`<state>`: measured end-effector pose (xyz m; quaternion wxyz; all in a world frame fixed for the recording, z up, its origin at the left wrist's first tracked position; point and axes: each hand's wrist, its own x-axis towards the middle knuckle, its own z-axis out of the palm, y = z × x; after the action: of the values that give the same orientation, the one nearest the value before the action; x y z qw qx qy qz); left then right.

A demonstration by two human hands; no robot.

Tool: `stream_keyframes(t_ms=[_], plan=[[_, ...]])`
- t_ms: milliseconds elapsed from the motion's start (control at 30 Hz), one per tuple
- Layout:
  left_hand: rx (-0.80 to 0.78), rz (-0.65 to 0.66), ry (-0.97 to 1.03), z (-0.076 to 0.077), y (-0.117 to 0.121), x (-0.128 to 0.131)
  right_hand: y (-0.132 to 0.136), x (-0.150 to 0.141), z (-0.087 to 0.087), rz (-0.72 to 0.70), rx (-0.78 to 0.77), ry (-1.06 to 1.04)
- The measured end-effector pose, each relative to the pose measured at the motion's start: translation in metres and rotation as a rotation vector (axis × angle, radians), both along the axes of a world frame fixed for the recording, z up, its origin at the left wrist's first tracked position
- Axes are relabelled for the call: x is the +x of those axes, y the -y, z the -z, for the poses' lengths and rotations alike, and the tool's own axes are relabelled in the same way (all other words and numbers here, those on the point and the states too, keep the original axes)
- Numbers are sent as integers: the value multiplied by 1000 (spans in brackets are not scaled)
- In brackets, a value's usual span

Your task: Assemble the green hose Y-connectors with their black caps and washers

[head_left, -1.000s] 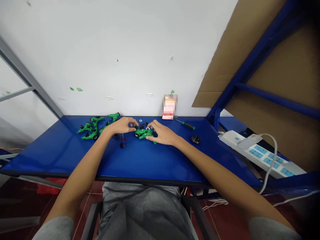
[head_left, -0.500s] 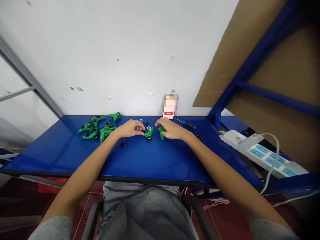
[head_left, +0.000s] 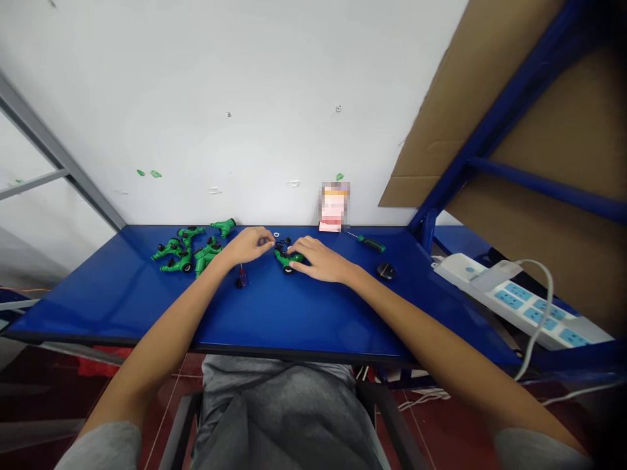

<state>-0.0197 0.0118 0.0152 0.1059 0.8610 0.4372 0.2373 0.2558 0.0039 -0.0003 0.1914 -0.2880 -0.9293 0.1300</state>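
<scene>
The green plastic hose fitting (head_left: 288, 260) lies on the blue tabletop (head_left: 313, 313), near the middle and toward the back edge, under your right hand (head_left: 319, 261). Your right fingers (head_left: 300, 247) curl over its top, but you cannot tell from this view whether they are clamped on it or only resting there. Your left hand (head_left: 249, 245) sits just beside it, its fingertips drawn together near the small black parts (head_left: 282, 244) and a white washer (head_left: 276, 234); whether they pinch anything is hidden. Keep the fitting steady under your right hand and do the fine handling with your left fingertips, as those bits are tiny and lie close together. A small screwdriver (head_left: 241, 277) sits just left of your hands, and the other fittings (head_left: 189, 254) are heaped toward the back-left corner.
</scene>
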Motion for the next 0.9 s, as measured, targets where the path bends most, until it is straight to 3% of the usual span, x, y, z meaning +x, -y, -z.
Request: stream_keyframes(t_ms=[100, 167, 233, 300, 400, 467, 533, 600, 700, 767, 833, 900], plan=[[-29, 58, 27, 1, 3, 5, -13, 14, -10, 112, 96, -74], [-39, 101, 40, -1, 6, 8, -23, 32, -20, 306, 178, -22], [-32, 131, 13, -3, 8, 9, -33, 56, -32, 569, 208, 160], [-16, 131, -26, -3, 8, 10, -40, 81, -43, 809, 183, 365], [7, 98, -48, 0, 6, 9, -49, 112, -52, 1002, 13, 574], [13, 85, -51, 1, 5, 8, -54, 124, -52, 993, -201, 655], [17, 81, -48, 0, 4, 6, -58, 132, -51, 895, -322, 686], [23, 76, -35, -2, 5, 5, -60, 141, -53, 824, -344, 658], [43, 58, -11, -6, 5, 4, -57, 161, -67, 846, -357, 570], [57, 32, -2, -6, 4, 5, -49, 174, -82, 898, -314, 482], [66, 13, 3, -4, 3, 7, -39, 181, -97, 975, -135, 344], [70, 8, 25, -3, 3, 9, -29, 176, -108, 950, 52, 150]])
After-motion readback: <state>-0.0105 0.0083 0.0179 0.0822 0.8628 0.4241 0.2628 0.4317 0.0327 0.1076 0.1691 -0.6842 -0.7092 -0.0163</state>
